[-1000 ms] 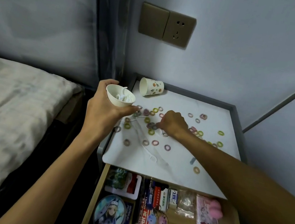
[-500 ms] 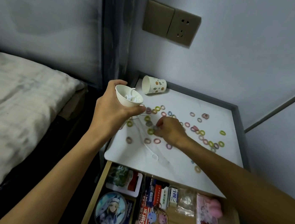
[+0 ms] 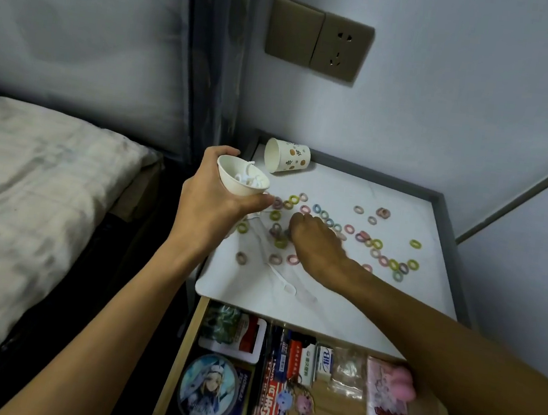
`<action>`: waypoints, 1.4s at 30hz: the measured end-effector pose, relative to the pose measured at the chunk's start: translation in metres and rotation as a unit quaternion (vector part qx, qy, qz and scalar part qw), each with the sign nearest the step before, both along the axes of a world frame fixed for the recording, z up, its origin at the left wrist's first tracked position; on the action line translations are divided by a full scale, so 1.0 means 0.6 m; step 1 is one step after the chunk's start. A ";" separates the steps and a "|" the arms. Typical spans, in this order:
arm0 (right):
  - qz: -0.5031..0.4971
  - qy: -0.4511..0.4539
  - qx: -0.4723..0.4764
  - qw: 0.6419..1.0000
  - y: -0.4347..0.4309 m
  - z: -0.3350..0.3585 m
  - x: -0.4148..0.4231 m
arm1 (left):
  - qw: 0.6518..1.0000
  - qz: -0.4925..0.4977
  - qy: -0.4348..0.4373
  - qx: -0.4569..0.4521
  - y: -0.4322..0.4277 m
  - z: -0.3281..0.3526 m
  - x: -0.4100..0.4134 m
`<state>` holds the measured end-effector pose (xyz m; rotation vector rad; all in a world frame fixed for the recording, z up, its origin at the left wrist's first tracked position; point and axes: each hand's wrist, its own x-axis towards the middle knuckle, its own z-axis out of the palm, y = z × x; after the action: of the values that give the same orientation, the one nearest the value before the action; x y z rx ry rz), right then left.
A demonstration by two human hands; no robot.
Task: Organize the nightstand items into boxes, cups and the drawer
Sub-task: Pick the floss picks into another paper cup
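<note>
My left hand (image 3: 207, 206) grips a white paper cup (image 3: 239, 180) above the nightstand's left edge; small white pieces lie inside the cup. Several small coloured hair rings (image 3: 393, 265) are scattered over the white nightstand top (image 3: 340, 305). My right hand (image 3: 316, 243) is down among the rings near the middle, fingers curled; what the fingertips hold is hidden. A thin white floss pick (image 3: 282, 279) lies just in front of that hand. A second, patterned paper cup (image 3: 287, 160) lies on its side at the back left.
The drawer (image 3: 327, 410) below is pulled open and holds cards, small boxes, keychain charms, a round badge and a pink packet. A bed (image 3: 25, 197) stands to the left. Grey walls with a socket plate (image 3: 318, 49) close off the back and right.
My right hand has slid a little to the left across the rings. My left hand with the cup has stayed almost in place.
</note>
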<state>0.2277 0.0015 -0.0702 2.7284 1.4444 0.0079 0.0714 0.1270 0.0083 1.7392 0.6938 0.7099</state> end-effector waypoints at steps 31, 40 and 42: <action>0.044 0.062 -0.036 0.996 0.029 0.003 0.025 | 1.000 -0.003 0.011 -0.003 0.009 -0.007 0.002; 0.084 -0.034 -0.111 0.990 -0.002 0.077 0.063 | 1.000 -0.004 0.011 -0.012 0.008 -0.003 0.002; 0.057 -0.007 -0.126 0.990 -0.005 0.084 0.072 | 1.000 -0.004 0.013 -0.009 0.007 -0.002 0.003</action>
<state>0.2711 -0.0017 -0.0196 2.4385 1.4831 -0.1413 0.0735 0.1311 0.0074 1.7363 0.7082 0.6737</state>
